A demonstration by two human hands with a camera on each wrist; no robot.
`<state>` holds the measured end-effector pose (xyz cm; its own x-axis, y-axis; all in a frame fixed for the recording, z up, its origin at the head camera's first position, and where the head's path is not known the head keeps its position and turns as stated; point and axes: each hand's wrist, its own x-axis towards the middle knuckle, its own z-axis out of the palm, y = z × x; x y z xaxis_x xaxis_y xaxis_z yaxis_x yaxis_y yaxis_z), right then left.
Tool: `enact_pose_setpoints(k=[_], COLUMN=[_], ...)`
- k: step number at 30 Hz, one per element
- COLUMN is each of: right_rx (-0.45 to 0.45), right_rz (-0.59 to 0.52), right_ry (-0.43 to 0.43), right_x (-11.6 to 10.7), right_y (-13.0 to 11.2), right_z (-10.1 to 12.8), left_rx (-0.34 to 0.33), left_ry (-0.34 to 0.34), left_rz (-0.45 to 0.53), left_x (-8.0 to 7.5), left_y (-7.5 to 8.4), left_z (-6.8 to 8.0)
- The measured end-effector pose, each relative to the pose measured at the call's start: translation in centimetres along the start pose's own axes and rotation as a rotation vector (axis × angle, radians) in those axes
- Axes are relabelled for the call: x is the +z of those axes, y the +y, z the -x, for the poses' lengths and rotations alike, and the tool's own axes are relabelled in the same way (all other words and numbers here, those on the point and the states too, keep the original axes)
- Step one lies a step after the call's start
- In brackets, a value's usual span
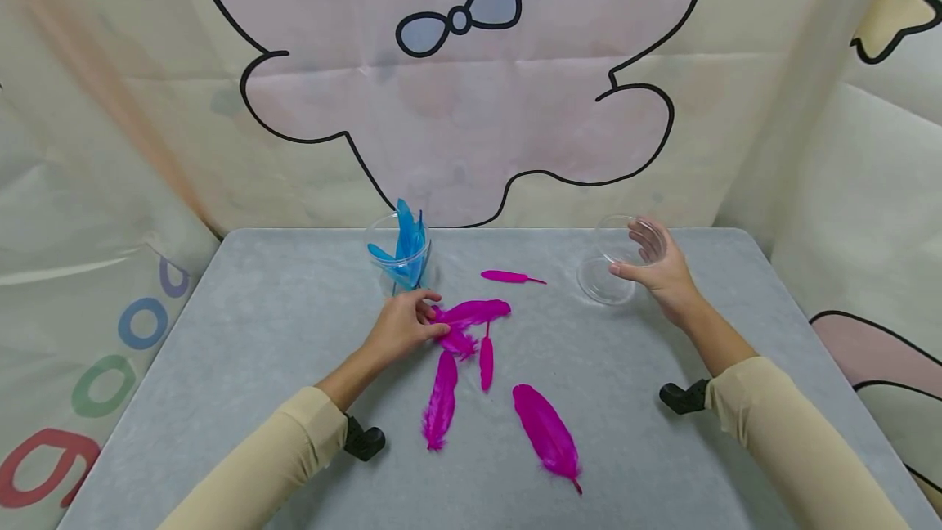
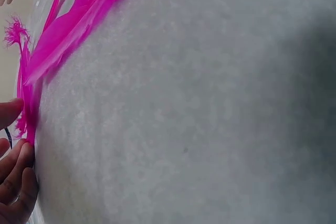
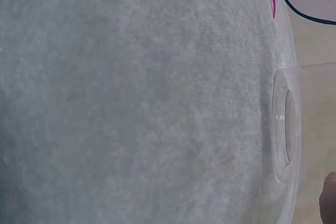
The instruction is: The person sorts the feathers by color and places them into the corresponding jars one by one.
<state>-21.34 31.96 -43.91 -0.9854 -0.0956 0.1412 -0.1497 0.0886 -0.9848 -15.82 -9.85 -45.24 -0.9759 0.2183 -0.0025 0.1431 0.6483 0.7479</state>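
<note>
My left hand (image 1: 401, 327) pinches the end of a magenta feather (image 1: 471, 313) near the middle of the grey table (image 1: 221, 334); in the left wrist view my fingertips (image 2: 16, 166) close on that feather (image 2: 68, 30) where it lies on the cloth. My right hand (image 1: 662, 268) curls around an empty clear cup (image 1: 625, 256), tilted near the far right edge, its base (image 3: 286, 127) showing in the right wrist view. Four more magenta feathers lie loose: one (image 1: 511, 276) toward the far edge, two (image 1: 441, 399) (image 1: 486, 360) just nearer me, and a large one (image 1: 548, 432) toward the near edge. A second clear cup (image 1: 397, 256) holding blue feathers (image 1: 405, 240) stands at the far edge, just beyond my left hand.
</note>
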Motion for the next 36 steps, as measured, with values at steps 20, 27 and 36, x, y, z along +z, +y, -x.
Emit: enact_pose_setpoints(k=[20,27,36], right_rx=[0.015,0.018,0.016], right_rz=[-0.053,-0.056,-0.073], right_ry=[0.035,0.029,0.038], right_x=[0.5,0.2,0.3], right_y=[0.1,0.1,0.1], right_z=[-0.4,-0.4,-0.2], left_rx=[0.067,0.104,0.18], left_ry=[-0.002,0.011,0.069], left_rz=[0.068,0.156,0.272], left_x=[0.1,-0.3,-0.8], left_y=[-0.5,0.1,2.8], left_z=[-0.2,-0.7,-1.7])
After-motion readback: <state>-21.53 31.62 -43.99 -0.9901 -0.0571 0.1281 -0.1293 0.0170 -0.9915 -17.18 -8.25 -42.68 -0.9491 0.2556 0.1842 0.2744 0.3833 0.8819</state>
